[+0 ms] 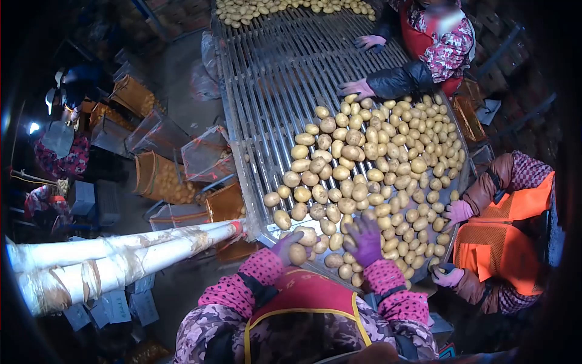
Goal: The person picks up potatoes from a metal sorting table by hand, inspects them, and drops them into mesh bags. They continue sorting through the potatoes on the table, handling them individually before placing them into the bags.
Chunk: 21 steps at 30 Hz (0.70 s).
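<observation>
My left hand [287, 247], in a purple glove, is closed around potatoes [297, 254] at the near left corner of the metal roller table [257, 115]. To its right, my right hand [365, 241], also gloved in purple, lies with fingers spread on the pile of potatoes [388, 164]. Whether it grips a potato underneath is hidden, but its fingers are apart. The potatoes cover the near and right part of the rollers, and more lie at the far end.
A co-worker [448, 54] reaches over the rollers from the far right; another in an orange apron [497, 242] stands at the right edge. Wrapped white pipes [121, 258] extend at left. Potato-filled bags [163, 176] and other people [63, 145] are beyond.
</observation>
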Tool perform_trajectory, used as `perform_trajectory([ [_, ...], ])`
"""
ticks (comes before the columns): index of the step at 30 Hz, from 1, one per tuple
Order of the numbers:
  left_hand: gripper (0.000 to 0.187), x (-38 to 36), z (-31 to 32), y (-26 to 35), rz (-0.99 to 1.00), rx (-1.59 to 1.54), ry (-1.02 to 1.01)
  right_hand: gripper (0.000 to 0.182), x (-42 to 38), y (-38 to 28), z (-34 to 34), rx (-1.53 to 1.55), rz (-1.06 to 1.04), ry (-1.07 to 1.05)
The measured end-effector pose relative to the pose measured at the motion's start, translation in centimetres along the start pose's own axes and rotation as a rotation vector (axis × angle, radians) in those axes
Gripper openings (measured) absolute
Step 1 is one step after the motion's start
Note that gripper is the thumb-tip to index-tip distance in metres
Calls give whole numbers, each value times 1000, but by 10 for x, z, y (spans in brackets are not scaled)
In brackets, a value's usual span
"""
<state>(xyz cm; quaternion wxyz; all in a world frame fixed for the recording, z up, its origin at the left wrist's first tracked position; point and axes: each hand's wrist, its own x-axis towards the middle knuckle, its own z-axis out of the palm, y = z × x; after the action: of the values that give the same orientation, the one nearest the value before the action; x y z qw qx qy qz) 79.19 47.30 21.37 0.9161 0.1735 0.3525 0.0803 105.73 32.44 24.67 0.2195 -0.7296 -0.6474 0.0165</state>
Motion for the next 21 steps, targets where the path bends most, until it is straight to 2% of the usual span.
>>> perform_trajectory([
  [1,52,3,-17,-3,18,51,-28,41,8,13,-2,-64,29,0],
  [2,53,1,-23,1,-47,9,-49,38,22,29,1,-62,73,89],
  [3,56,0,-25,-1,-22,6,-56,31,44,29,-19,62,146,60],
  [5,63,4,-27,-1,41,4,-74,26,59,41,7,-26,249,260],
  [7,61,6,-30,0,23,-13,-67,27,106,16,-12,106,-5,344],
  [8,61,6,-27,2,10,-24,-51,32,114,28,9,145,59,165],
  [11,62,-2,-12,8,8,-42,-18,38,136,34,44,-295,73,50],
  [12,63,-6,-7,14,17,-40,-7,47,150,37,54,-342,219,-184],
  [15,64,-13,5,19,0,0,33,43,148,24,40,-499,157,-424],
  [16,67,-14,8,17,78,-16,-7,37,141,30,49,-494,118,-337],
  [19,69,5,-7,7,56,-198,38,29,131,43,57,-382,125,-228],
  [20,67,-9,13,15,97,-218,108,39,140,38,48,-246,232,-325],
  [21,65,0,-2,14,157,-234,4,40,139,25,33,-88,224,-168],
])
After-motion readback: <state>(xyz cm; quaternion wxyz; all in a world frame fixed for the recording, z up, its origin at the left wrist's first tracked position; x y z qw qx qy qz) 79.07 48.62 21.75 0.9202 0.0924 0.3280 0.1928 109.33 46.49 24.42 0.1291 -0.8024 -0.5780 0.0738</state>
